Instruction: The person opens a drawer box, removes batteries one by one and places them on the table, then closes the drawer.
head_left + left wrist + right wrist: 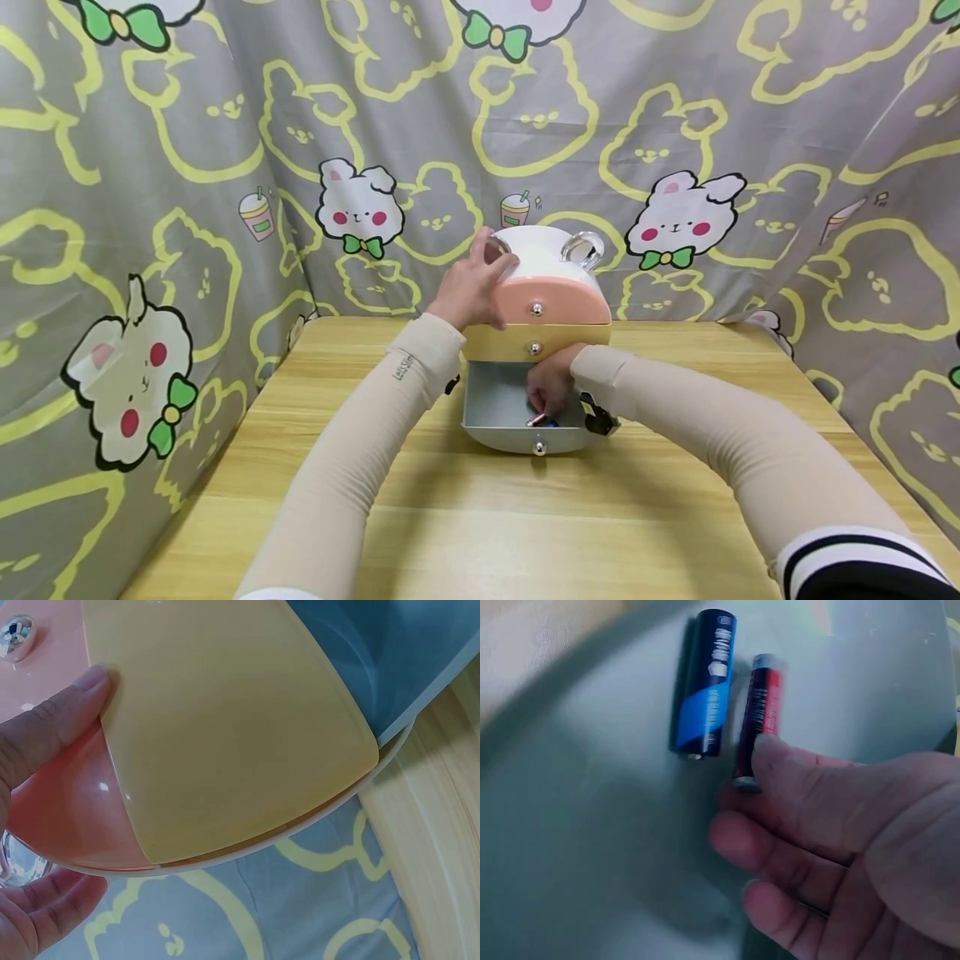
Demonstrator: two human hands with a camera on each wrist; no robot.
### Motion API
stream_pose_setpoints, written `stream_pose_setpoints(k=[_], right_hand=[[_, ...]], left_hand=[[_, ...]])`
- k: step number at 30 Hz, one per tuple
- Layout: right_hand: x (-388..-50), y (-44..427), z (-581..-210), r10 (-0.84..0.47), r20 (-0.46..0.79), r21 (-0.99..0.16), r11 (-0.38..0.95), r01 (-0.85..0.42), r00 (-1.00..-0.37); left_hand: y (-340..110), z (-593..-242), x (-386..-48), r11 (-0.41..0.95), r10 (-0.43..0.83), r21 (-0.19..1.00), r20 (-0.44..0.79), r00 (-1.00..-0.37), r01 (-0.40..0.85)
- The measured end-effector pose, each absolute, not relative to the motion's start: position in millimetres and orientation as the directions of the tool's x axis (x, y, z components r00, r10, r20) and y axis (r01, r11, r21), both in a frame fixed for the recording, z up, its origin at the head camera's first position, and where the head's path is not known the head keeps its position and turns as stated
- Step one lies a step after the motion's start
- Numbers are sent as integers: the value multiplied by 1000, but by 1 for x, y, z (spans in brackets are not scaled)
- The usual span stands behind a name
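Observation:
A small drawer cabinet [551,250] has a white top with clear ears. Its top drawer [562,300] is pink, the middle drawer [225,735] yellow, and the grey-green bottom drawer [495,439] is pulled out. My left hand [471,285] grips the cabinet's upper left side, thumb on the front and other fingers round the edge. Inside the bottom drawer, my right hand [832,832] pinches a red and black battery [763,705] between thumb and fingers. Beside it lies a thicker blue and black battery [707,682] on the drawer floor, apart from the fingers.
The cabinet stands on a wood-grain table [495,533] close to its back edge. A grey curtain [427,125] with yellow outlines and rabbit faces hangs behind and along both sides. Round silver knobs [539,447] sit on the drawer fronts.

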State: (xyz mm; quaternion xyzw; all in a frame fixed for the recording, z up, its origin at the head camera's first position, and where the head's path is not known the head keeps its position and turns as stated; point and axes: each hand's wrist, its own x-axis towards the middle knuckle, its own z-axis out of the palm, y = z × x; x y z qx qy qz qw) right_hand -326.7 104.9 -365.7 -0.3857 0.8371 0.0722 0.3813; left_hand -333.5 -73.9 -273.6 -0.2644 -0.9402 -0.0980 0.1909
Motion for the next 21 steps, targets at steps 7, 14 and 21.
stream_pose_setpoints(k=[7,14,21], right_hand=[[-326,107,-358,-601,-710,-222,687,-692,-368],[-324,110,-352,-521,-749,-243,791,-562,-410],[-322,111,-349,-434,-790,-267,879,-395,-433]], left_hand=[[-73,-272,-334,844,457,79,412,-788,531],[-73,-274,-334,845,457,82,404,-792,529],[-73,-274,-334,845,458,77,407,-791,529]])
